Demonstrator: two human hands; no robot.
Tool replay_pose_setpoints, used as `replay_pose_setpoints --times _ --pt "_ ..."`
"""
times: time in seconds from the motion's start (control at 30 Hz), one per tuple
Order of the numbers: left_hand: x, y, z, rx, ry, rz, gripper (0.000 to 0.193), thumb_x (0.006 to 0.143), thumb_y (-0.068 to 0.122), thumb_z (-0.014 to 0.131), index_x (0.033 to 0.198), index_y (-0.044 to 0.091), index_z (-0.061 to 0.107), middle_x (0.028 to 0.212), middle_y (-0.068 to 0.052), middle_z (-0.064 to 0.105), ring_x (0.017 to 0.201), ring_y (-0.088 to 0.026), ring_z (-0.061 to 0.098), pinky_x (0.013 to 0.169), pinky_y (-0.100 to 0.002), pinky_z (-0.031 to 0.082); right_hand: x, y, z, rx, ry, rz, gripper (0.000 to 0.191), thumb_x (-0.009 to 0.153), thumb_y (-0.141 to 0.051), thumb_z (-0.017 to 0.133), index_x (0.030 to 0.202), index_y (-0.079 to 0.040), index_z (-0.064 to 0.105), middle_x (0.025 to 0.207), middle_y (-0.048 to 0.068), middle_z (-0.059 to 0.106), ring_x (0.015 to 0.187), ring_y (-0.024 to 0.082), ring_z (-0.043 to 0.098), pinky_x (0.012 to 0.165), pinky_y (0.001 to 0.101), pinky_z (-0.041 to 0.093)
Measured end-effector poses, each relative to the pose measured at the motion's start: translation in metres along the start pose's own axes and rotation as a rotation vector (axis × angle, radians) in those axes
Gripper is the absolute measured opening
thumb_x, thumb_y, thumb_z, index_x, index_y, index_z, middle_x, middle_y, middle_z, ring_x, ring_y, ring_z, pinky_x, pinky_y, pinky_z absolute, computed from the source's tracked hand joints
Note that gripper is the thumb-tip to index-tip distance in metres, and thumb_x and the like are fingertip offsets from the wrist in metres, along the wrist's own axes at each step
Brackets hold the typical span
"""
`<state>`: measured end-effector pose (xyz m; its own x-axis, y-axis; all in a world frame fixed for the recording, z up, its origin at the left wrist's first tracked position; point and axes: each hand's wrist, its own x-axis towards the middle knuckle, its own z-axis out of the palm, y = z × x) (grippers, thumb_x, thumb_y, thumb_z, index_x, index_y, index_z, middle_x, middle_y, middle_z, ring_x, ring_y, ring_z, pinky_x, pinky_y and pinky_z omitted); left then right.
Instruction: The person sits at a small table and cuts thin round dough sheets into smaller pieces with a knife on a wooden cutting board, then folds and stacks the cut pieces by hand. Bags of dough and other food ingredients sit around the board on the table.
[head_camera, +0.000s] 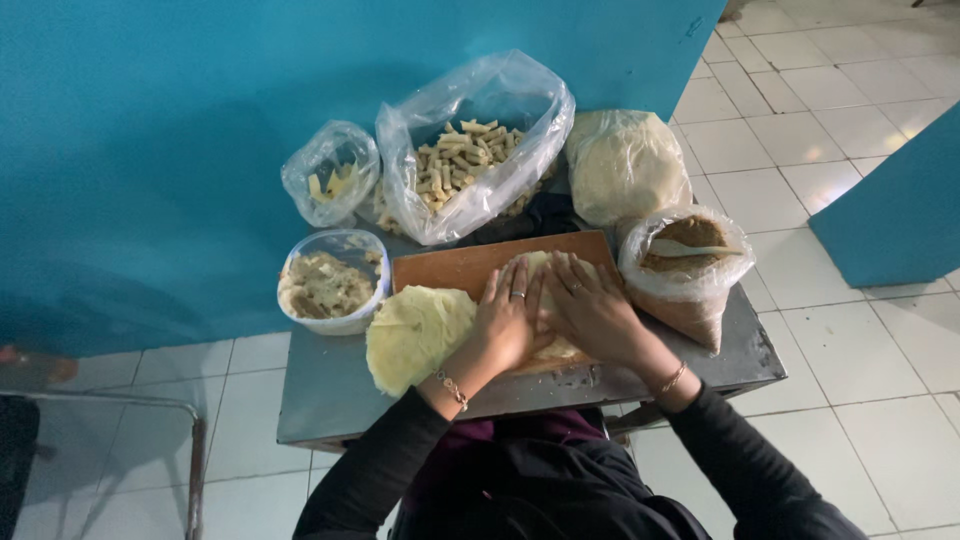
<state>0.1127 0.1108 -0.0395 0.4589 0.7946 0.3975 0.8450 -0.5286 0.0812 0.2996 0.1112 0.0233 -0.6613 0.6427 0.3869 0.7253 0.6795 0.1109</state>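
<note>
Both my hands lie flat, fingers together, on a thin pale sheet of dough (535, 266) spread over a wooden board (455, 268). My left hand (508, 318) wears a ring and a bracelet; my right hand (592, 310) presses beside it, also with a ring and a bangle. A big lump of pale yellow dough (415, 335) rests just left of my left hand, partly on the board.
The small grey metal table (330, 395) also carries a round plastic tub of filling (325, 285), a large clear bag of short fried sticks (465, 155), a smaller clear bag (332, 180), a wrapped pale dough ball (625, 165) and a bag of brown powder with a spoon (690, 255). Blue wall behind, white tiled floor around.
</note>
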Motion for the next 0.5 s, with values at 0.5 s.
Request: replay_pose_setpoints --times 0.5 --pt "0.016 0.013 -0.042 -0.048 -0.550 -0.154 0.149 0.063 0.094 0.060 0.160 -0.004 0.005 0.166 -0.033 -0.002 0.155 -0.041 -0.011 0.121 -0.059 -0.006 0.145 0.080 0.079 0.422 -0.268 -0.029 0.041 0.080 -0.026 0.076 0.115 -0.006 0.074 0.103 0.021 0.073 0.098 0.039 0.069 0.086 0.0457 0.055"
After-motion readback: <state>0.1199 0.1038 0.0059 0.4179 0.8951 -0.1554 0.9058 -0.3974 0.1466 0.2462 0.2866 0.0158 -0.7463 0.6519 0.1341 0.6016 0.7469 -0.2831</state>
